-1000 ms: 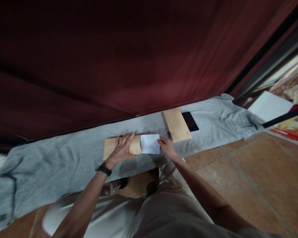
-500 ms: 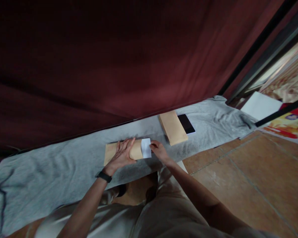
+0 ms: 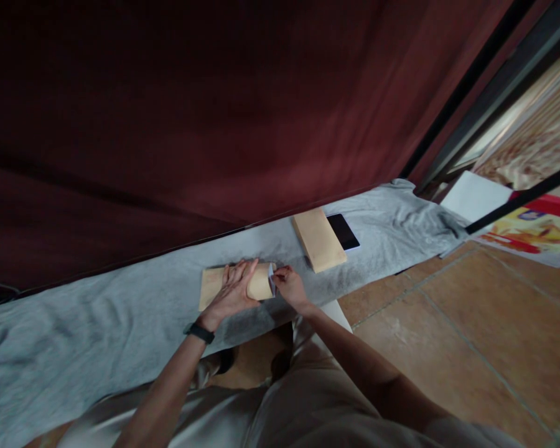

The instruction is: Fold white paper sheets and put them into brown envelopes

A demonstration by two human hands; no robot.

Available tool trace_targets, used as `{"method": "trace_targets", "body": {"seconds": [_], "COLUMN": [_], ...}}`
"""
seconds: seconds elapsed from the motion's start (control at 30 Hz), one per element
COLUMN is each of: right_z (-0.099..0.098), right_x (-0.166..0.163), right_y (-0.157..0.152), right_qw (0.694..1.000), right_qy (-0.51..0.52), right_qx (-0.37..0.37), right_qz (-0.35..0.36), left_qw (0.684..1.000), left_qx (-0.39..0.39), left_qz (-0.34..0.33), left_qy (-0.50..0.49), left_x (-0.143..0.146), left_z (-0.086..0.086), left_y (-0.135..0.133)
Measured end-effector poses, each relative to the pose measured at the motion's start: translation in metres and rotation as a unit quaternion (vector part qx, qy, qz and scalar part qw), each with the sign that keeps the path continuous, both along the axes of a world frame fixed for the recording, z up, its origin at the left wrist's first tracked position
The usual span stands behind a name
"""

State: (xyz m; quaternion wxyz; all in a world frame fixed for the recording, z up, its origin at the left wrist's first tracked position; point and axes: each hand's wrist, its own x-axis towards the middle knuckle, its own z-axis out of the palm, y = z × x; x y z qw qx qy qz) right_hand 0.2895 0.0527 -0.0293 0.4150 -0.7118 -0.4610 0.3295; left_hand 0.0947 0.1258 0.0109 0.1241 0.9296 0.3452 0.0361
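A brown paper envelope (image 3: 262, 283) lies on the grey cloth, its mouth facing right and bowed a little. My left hand (image 3: 233, 291) grips it across the middle, fingers over the far side and thumb at the near edge. At the mouth, my right hand (image 3: 289, 286) pinches the end of a folded white paper (image 3: 272, 280). Only a narrow strip of that paper shows; the remainder is inside the envelope. Further right lies a second brown envelope (image 3: 320, 241), untouched, beside a dark-screened tablet (image 3: 344, 231).
The grey cloth (image 3: 121, 298) covers a long narrow surface against a dark red curtain (image 3: 242, 137). A black pole (image 3: 466, 93) stands at the right, near a white box (image 3: 476, 196) and a colourful printed package (image 3: 541, 227). Tiled floor (image 3: 448, 330) lies below right.
My right hand has moved left, pushing the white paper deeper into the envelope, so less of it shows. My left hand keeps its hold. The view has shifted slightly.
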Motion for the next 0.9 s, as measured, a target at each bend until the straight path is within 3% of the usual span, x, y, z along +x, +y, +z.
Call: {"method": "trace_targets", "body": {"seconds": [0.47,0.9], "right_z": [-0.001,-0.003], "right_x": [-0.004,0.001], "right_y": [-0.005,-0.007], "right_qw": [0.997,0.998], "right_qy": [-0.074,0.044], "right_qx": [-0.013,0.012], "right_qz": [-0.016,-0.042], "left_qw": [1.000,0.999], "left_qx": [-0.012,-0.004], "left_qz": [-0.008,-0.032], "left_qy": [0.004,0.002], "left_x": [0.005,0.007], "left_z": [-0.003,0.002], "left_y": [0.000,0.003]}}
